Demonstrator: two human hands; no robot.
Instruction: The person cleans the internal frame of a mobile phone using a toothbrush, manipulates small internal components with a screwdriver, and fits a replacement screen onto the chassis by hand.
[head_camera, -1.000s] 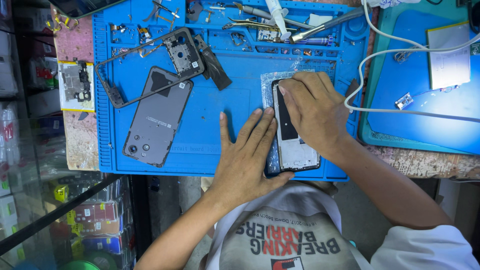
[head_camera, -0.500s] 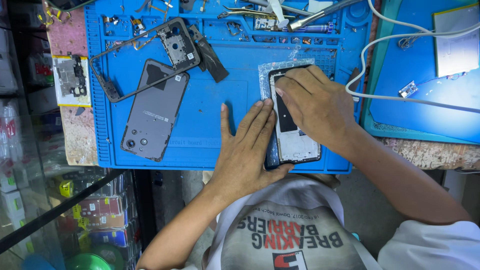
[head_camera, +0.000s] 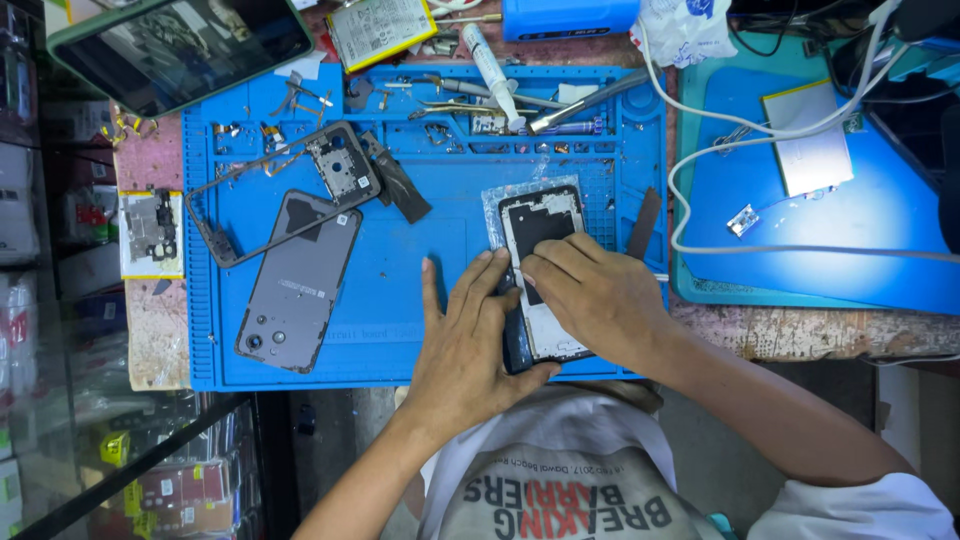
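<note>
Pressing a thin, fragile phone screen (head_camera: 540, 280) flat, the left hand (head_camera: 470, 345) is gripping its edge while the right hand (head_camera: 590, 295) is bearing down, fingers curled, on the blue mat (head_camera: 400, 250).

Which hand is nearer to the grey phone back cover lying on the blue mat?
Left. The left hand lies just right of the grey back cover, a strip of mat between them. The right hand is farther right, on the phone screen assembly.

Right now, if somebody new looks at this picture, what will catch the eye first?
First, the two hands at the centre: the left hand and right hand press on an opened phone near the front edge of the blue mat. To the left on the mat lie a grey back cover and a bare frame.
</note>
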